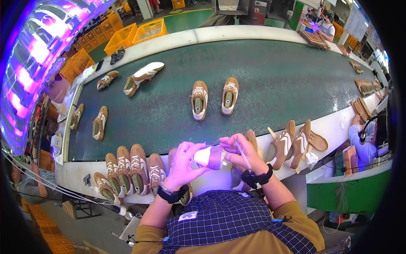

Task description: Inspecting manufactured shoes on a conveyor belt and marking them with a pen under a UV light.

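Note:
My left hand point(185, 166) is closed around a small translucent jar point(216, 158) with something white in its left end. The jar lies tipped on its side, its ridged rim toward my right hand. Between the fingers of my right hand point(246, 153) is a thin pale stick point(242, 153), slanting down toward the wrist. Those fingertips are close to the jar's rim; whether they touch it I cannot tell. Below and around my hands, brown-and-white sneakers stand on the white ledge, with a row of several sneakers point(139, 167) to the left and a sneaker point(281, 146) to the right.
Beyond the ledge runs a green conveyor belt point(169, 101) carrying a pair of sneakers point(199, 101) and other shoes at left. A loose sole point(318, 141) lies at the right. Yellow crates point(150, 31) stand behind. A glowing purple-lit machine point(36, 63) is at left; a co-worker point(364, 137) sits right.

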Motion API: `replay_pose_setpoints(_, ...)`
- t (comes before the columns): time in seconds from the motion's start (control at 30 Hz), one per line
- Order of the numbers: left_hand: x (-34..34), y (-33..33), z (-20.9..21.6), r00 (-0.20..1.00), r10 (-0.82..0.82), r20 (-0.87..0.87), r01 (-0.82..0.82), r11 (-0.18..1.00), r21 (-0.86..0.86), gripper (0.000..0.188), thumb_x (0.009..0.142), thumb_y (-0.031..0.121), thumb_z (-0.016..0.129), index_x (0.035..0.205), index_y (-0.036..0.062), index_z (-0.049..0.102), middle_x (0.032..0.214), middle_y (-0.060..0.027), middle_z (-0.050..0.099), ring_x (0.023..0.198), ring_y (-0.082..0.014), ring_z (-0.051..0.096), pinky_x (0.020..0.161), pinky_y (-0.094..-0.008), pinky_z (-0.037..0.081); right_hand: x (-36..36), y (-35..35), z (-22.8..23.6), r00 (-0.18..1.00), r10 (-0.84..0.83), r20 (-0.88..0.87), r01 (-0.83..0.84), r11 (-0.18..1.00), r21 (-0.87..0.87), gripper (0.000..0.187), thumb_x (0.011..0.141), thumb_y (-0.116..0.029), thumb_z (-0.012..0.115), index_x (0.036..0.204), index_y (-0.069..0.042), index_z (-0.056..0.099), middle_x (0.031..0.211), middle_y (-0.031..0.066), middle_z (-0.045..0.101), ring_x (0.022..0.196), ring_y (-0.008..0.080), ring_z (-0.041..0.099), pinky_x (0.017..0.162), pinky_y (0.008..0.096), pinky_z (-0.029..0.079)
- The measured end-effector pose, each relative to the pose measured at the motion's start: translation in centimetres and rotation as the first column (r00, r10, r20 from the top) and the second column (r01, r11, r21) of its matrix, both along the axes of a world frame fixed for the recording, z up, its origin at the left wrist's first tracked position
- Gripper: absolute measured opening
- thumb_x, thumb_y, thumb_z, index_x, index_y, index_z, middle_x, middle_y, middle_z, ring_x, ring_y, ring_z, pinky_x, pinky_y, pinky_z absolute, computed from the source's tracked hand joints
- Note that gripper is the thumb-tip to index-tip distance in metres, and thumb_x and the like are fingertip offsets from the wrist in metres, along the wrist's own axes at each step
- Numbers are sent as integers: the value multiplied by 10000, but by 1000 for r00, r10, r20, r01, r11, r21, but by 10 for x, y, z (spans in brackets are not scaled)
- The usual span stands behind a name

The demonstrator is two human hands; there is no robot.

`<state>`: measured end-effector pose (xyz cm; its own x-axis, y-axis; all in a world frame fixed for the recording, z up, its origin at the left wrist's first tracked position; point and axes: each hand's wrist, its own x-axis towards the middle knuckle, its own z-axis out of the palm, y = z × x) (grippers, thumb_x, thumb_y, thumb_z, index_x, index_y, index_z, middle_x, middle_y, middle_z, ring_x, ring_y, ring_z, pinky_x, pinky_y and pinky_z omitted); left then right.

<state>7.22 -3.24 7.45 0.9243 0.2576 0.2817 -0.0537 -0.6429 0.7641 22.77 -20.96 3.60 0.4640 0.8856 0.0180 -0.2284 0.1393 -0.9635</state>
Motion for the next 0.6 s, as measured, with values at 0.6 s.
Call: replay_pose_setpoints(0.6, -3, -23, -35, 978, 44, 206, -30, 997, -68, 618, 548, 173, 809, 1088, 13, 553, 1021, -147, 614, 939, -297, 612, 821, -364, 490, 1, 14, 40, 984, -174, 22, 175, 984, -25, 194, 927, -189, 451, 1034, -27, 450, 789, 16, 479, 638, 66, 496, 572, 229, 464)
